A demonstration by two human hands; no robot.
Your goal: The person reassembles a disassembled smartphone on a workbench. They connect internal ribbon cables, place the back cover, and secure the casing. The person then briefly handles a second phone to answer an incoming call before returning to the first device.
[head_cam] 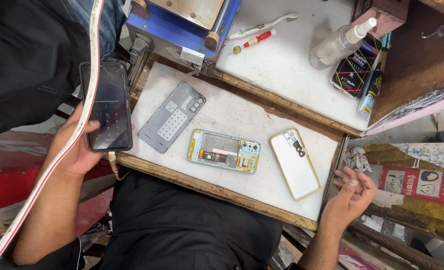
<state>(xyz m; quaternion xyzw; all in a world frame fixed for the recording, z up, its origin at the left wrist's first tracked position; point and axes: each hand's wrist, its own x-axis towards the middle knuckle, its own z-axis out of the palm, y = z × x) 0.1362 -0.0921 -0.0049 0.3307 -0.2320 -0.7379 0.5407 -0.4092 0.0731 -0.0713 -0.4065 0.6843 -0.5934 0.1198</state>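
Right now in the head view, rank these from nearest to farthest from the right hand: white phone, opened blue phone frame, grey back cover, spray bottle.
From the right hand:
1. White phone, just left of it.
2. Opened blue phone frame, mid-board.
3. Spray bottle, on the far shelf.
4. Grey back cover, far left.

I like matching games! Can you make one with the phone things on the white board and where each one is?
Things:
1. dark phone
2. grey back cover
3. opened phone frame
4. white phone in a gold case

Places:
A. middle of the white board
B. held in the left hand
C. nearest the empty right hand
D. lying between the dark phone and the opened phone frame

Pairs: 1-B, 2-D, 3-A, 4-C
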